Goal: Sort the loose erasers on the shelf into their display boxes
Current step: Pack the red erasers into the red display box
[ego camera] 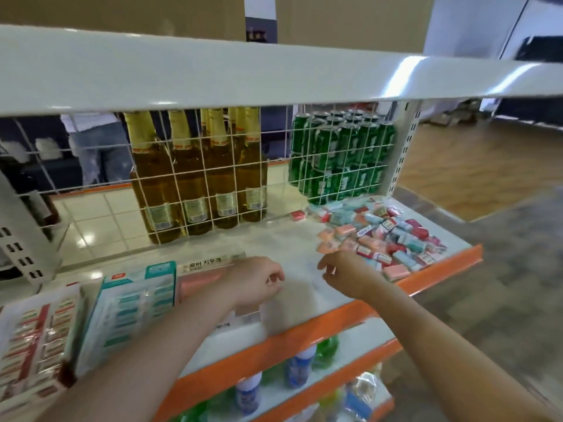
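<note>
Two hands over shelf (292, 239): left hand (259, 281) and right hand (344, 272) loosely curled, holding nothing. Erasers (393, 236) piled at 2 o'clock; boxes (134, 306) at 9.

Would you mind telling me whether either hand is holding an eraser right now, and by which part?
Neither appears to: the left hand and right hand hover loosely curled above the shelf, nothing visible in either grip.

A: Viewpoint?
B: Single head-worn wide-angle, looking forward and down onto the shelf (292, 239), close in.
A: Facing?
B: Toward the wire grid (213, 166) at the shelf's back; floor (502, 269) at right.
</note>
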